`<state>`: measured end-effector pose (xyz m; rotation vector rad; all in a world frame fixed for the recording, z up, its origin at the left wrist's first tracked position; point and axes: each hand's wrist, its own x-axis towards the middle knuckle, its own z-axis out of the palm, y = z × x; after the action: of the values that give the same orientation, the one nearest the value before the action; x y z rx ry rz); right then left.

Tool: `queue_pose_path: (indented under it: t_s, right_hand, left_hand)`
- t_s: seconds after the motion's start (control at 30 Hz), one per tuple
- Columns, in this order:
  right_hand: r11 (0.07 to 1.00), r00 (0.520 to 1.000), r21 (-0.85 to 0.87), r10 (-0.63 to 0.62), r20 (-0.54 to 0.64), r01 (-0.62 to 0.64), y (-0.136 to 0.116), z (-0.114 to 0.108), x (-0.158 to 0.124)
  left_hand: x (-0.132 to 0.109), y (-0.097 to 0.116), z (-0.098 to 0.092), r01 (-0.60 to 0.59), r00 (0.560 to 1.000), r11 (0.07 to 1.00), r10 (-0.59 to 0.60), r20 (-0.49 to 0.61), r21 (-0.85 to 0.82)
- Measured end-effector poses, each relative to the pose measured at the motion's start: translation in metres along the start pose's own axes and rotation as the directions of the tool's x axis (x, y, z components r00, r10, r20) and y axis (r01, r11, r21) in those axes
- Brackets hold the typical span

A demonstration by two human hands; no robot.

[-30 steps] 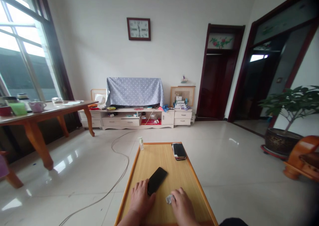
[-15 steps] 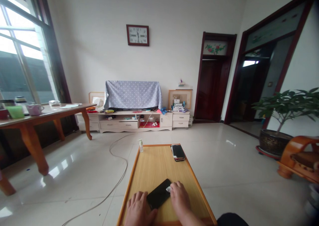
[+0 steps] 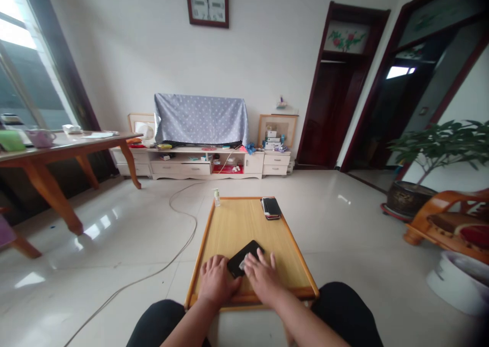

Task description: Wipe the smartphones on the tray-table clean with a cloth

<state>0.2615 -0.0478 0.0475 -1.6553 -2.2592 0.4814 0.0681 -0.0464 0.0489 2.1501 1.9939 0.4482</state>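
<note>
A black smartphone (image 3: pixel 246 258) lies at a slant near the close end of the small wooden table (image 3: pixel 229 230). My left hand (image 3: pixel 217 278) rests at the phone's left end, fingers laid out on the tabletop and thumb by its near edge. Over the phone, my right hand (image 3: pixel 263 275) presses a small crumpled white wipe (image 3: pixel 243 261) against the dark screen under its fingertips, with other fingers spread and raised. Part of the wipe is hidden by the fingers.
A pump bottle (image 3: pixel 217 198) stands at the table's far left corner. Stacked phones (image 3: pixel 271 208) lie at the far right. My knees flank the table. A cable (image 3: pixel 187 245) crosses the floor on the left; a white tub (image 3: pixel 458 281) stands at right.
My right hand and the wipe have moved from the phone's right edge to lower left on its screen, the fingers spreading. The view has tilted down, and my knees now show.
</note>
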Motion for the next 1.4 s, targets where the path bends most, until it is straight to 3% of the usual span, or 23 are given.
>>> queue_pose_path:
  t_s: [0.13,0.23,0.33,0.43,0.53,0.63,0.73,0.77,0.93,1.03,1.13,1.2,1.33,1.4]
  right_hand:
    - [0.982,0.985,-0.078,0.167,-0.052,-0.171,0.006,-0.001,0.013]
    - [0.999,1.000,-0.039,-0.003,0.016,0.004,-0.011,0.013,0.002]
    - [0.986,0.984,-0.008,-0.164,0.065,0.165,-0.019,0.015,-0.006]
    - [0.995,0.998,-0.090,0.037,0.041,-0.033,-0.010,0.000,0.005]
    - [0.965,0.975,-0.137,0.222,-0.013,-0.222,-0.004,-0.007,0.017]
    - [0.994,0.998,-0.094,0.056,0.038,-0.052,-0.015,0.004,0.013]
    - [0.990,0.987,-0.057,-0.124,0.107,0.130,-0.025,0.013,0.007]
    - [0.991,0.988,-0.064,-0.107,0.115,0.115,-0.025,0.012,0.009]
    - [0.975,0.977,-0.107,0.202,0.072,-0.194,-0.017,-0.003,0.031]
    - [0.998,0.991,-0.053,0.032,0.130,-0.026,-0.027,0.004,0.033]
    - [0.987,0.969,0.025,-0.163,0.187,0.162,-0.039,0.013,0.032]
    - [0.990,0.974,0.020,-0.140,0.180,0.139,-0.039,0.013,0.037]
    - [0.999,0.992,-0.044,0.027,0.126,-0.022,-0.033,0.012,0.049]
    - [0.999,0.993,-0.045,-0.025,0.113,0.030,-0.032,0.017,0.049]
  left_hand:
    - [0.001,0.000,0.001,-0.001,1.000,1.000,0.001,0.002,0.008]
    - [0.001,-0.004,0.003,-0.017,1.000,1.000,0.018,0.016,-0.004]
    - [0.001,-0.006,0.002,-0.030,0.999,1.000,0.030,0.024,-0.010]
    - [0.001,-0.005,0.001,-0.013,1.000,1.000,0.013,0.025,-0.007]
    - [0.001,-0.005,0.002,-0.007,1.000,1.000,0.007,0.021,-0.005]
    - [0.003,-0.009,0.005,-0.026,1.000,0.999,0.026,0.008,-0.028]
    - [0.003,-0.012,0.007,-0.035,0.999,0.998,0.035,0.009,-0.047]
    - [0.003,-0.012,0.007,-0.033,0.999,0.998,0.033,0.007,-0.050]
    - [0.003,-0.009,0.001,-0.008,1.000,0.999,0.009,0.021,-0.046]
    - [0.004,-0.009,0.001,-0.002,0.999,0.999,0.003,0.033,-0.048]
    - [0.005,-0.011,0.001,-0.010,0.999,0.999,0.012,0.032,-0.052]
    - [0.005,-0.011,0.000,-0.012,1.000,0.999,0.013,0.027,-0.051]
    - [0.006,-0.008,-0.002,0.002,0.999,0.999,0.000,0.037,-0.039]
    - [0.007,-0.007,-0.002,0.009,0.999,0.999,-0.007,0.042,-0.035]
